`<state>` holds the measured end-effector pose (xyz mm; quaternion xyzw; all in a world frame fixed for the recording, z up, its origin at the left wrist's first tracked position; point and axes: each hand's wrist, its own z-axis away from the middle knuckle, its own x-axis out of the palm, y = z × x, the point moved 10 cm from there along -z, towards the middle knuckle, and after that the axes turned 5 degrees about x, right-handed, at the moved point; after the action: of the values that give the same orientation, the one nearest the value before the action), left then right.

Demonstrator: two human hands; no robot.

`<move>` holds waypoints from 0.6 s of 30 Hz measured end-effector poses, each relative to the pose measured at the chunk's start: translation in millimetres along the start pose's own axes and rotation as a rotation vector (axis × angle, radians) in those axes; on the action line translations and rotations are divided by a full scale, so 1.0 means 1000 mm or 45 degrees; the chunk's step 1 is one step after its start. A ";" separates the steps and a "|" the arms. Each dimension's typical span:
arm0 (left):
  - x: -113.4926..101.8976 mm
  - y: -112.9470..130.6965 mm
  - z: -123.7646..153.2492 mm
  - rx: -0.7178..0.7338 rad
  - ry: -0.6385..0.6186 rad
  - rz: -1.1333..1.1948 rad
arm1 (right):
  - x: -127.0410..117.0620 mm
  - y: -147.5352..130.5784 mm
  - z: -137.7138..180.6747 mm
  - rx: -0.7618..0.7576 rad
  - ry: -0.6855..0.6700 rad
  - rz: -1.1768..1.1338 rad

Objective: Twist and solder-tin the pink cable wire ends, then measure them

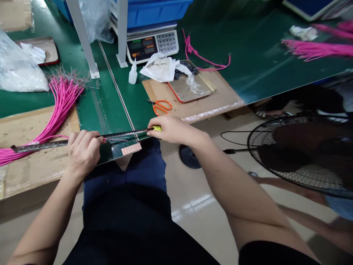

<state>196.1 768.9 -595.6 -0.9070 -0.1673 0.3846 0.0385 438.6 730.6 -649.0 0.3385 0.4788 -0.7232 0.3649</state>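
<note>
My left hand (84,151) is closed over the middle of a long dark strip with markings, which looks like the blade of a tape measure (41,145). A pink cable (103,140) is pinched in the same hand, its thin bare wires sticking out to the right. My right hand (169,129) is closed at the strip's other end, around a yellow-green part mostly hidden by the fingers. The strip spans the table's front edge, tilted slightly up to the right. Under its left part lies a bundle of pink cables (59,106) with frayed wire ends.
Orange-handled scissors (161,106), a small white bottle (132,73) and a metal tray (190,86) lie beyond my right hand. A scale (153,44) stands behind. A copper-coloured perforated strip (131,148) rests at the table edge. A fan (300,154) and another person's legs are at right.
</note>
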 end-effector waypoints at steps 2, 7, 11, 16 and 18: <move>-0.001 -0.001 -0.002 -0.017 0.020 -0.025 | -0.005 0.002 -0.001 -0.098 0.142 0.046; 0.002 -0.009 -0.006 -0.068 0.030 -0.079 | -0.004 0.015 -0.004 -0.387 0.477 -0.031; 0.006 -0.015 -0.004 -0.095 -0.010 -0.082 | 0.007 0.024 -0.002 -0.536 0.574 -0.049; 0.011 -0.021 -0.001 -0.122 -0.066 -0.059 | 0.014 0.028 -0.005 -0.598 0.425 -0.004; 0.010 -0.020 -0.002 -0.106 -0.050 -0.079 | 0.009 0.033 -0.007 -0.596 0.380 -0.024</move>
<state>198.5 791.1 -597.5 -0.8946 -0.2119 0.3934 0.0094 462.9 726.1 -673.4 0.3433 0.6845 -0.5383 0.3519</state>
